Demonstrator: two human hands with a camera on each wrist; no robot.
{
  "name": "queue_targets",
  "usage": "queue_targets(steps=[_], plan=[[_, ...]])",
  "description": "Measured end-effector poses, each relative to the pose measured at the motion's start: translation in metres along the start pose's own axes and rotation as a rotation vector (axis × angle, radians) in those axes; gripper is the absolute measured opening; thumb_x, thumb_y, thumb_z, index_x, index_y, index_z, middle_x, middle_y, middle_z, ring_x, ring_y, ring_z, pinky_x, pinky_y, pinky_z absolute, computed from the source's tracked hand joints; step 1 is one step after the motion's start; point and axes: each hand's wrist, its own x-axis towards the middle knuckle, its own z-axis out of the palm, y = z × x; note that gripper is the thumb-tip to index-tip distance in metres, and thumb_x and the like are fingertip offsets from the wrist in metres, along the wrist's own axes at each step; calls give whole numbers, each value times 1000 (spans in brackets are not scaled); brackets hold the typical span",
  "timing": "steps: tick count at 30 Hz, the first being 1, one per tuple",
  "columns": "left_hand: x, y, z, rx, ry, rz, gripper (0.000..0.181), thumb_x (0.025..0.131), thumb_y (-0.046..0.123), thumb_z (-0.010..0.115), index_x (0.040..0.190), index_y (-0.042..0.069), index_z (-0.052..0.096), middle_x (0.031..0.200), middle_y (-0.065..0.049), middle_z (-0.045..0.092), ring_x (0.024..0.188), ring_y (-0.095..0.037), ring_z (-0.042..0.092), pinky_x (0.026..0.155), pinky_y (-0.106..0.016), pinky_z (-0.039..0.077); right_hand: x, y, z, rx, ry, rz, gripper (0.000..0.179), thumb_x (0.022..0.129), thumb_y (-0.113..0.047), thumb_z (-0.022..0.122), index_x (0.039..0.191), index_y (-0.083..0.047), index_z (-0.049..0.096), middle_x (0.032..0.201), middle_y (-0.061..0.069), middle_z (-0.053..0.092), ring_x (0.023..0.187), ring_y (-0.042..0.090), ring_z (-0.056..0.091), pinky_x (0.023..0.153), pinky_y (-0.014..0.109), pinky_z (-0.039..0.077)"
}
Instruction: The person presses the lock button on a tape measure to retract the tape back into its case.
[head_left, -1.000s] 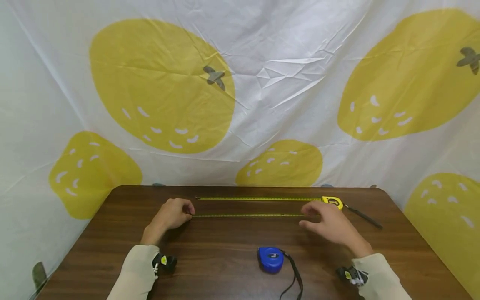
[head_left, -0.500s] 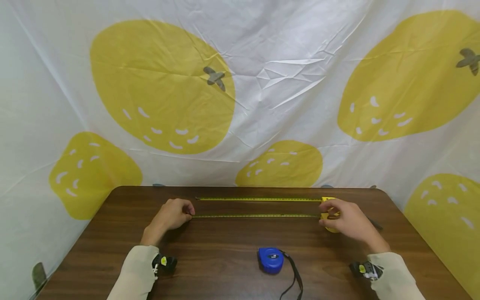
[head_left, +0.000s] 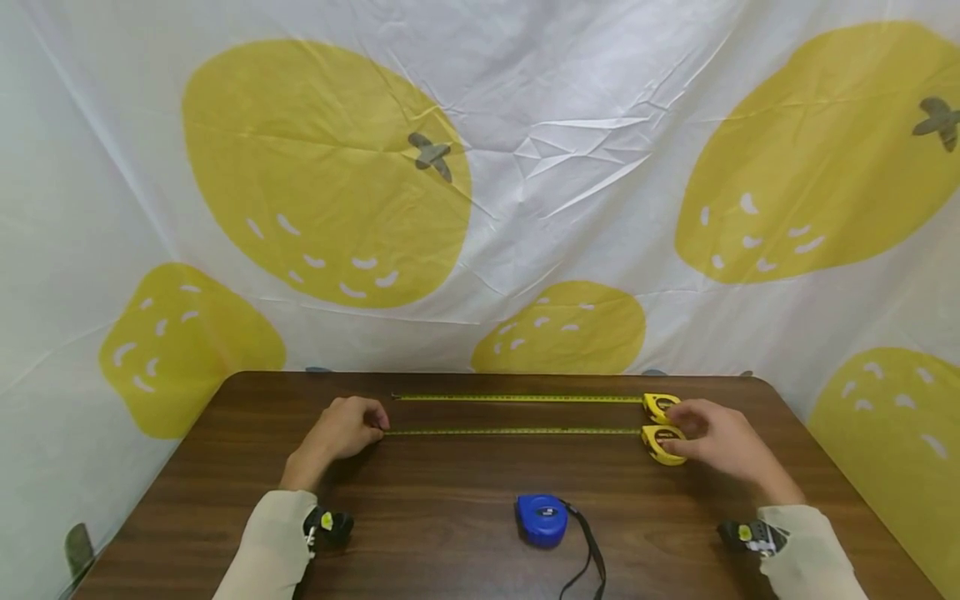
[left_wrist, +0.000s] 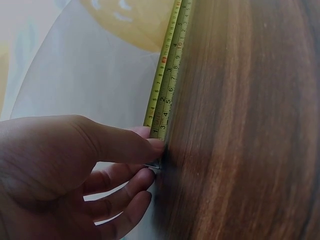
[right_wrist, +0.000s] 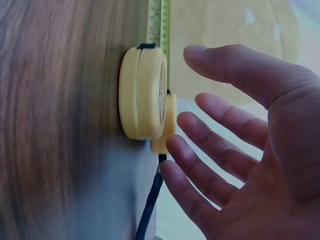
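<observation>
Two yellow tape measures lie side by side on the brown table, blades drawn out to the left. My left hand (head_left: 348, 427) pinches the hooked end of the nearer blade (left_wrist: 162, 95) between thumb and fingers. At that blade's other end sits the nearer yellow tape measure (head_left: 662, 446). Just right of it hovers my right hand (head_left: 716, 437); in the right wrist view its fingers are spread and loosely bent, apart from the nearer case (right_wrist: 142, 95). Behind lies the farther yellow tape measure (head_left: 657, 406), its blade (head_left: 517, 398) roughly parallel to the nearer one.
A blue tape measure (head_left: 542, 520) with a black strap (head_left: 592, 550) lies near the front middle of the wooden table (head_left: 442, 492). Behind the table hangs a white cloth (head_left: 555, 192) printed with yellow fruit.
My right hand has moved to the right along the nearer blade, uncovering the nearer yellow case. My left hand has stayed on the blade's end.
</observation>
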Motion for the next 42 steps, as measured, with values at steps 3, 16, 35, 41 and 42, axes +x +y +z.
queue_targets(steps=[3,16,35,41,42], plan=[[-1,0,-1,2,1,1,24,87,16,87,86,36,75,84,20,69,82,-11,64,80,-43,55,0,5,-1,-28,3,-3,53,85,-33,98,123,-5,77,115,11,79,105,33,73,88,52,56],[-1,2,-2,10,12,0,23,88,14,86,86,34,75,83,17,68,82,-13,64,79,-44,55,3,9,7,-59,-46,12,66,75,-34,103,124,-2,73,117,14,75,98,29,69,81,48,55],[-3,7,-4,25,17,11,23,88,12,86,86,33,75,84,18,69,84,-13,65,81,-45,56,5,4,6,-77,-88,63,63,75,-29,103,121,-1,69,109,11,69,98,31,66,80,50,54],[-7,12,-6,22,29,9,22,88,11,85,86,31,76,84,16,70,83,-13,65,80,-44,55,3,4,5,-74,-104,56,66,75,-28,104,124,-1,70,107,9,68,98,30,64,81,49,53],[-9,16,-8,16,29,14,21,88,10,85,86,29,76,85,14,71,83,-14,65,80,-45,55,2,4,5,-73,-107,47,67,75,-28,104,125,0,70,107,8,67,97,29,64,81,48,53]])
